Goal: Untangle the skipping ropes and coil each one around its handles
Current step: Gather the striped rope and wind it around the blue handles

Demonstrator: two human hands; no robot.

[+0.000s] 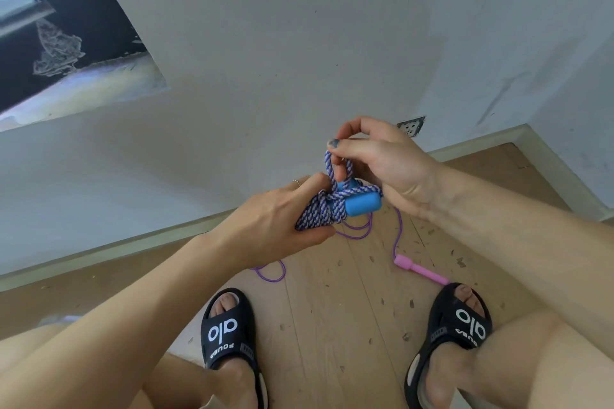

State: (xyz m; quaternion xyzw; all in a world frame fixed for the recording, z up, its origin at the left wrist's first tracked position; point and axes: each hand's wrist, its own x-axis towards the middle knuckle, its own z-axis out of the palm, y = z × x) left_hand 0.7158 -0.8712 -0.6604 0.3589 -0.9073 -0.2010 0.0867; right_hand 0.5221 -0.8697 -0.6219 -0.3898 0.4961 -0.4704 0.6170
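Both hands are engaged above the wooden floor [325, 292], between the person's knees. Left hand [265, 226] is curled around a bundle of blue-and-white braided rope [319, 212] wound on blue handles [362, 204], thumb underneath, fingers over the far side. Right hand [378, 159] pinches a raised loop of the same rope between thumb and fingertips, directly above the bundle; the loop stands upright and passes down into the windings. One blue handle end protrudes to the right of the coil.

White wall [299, 43] and skirting board run behind the hands. Black slippers [229, 329] sit on the floor at the lower edge.

Second skipping rope, a thin purple cord [398, 232], lies loose on the floor beneath the hands, uncoiled. Its pink handle [420, 269] rests just beside the right slipper.
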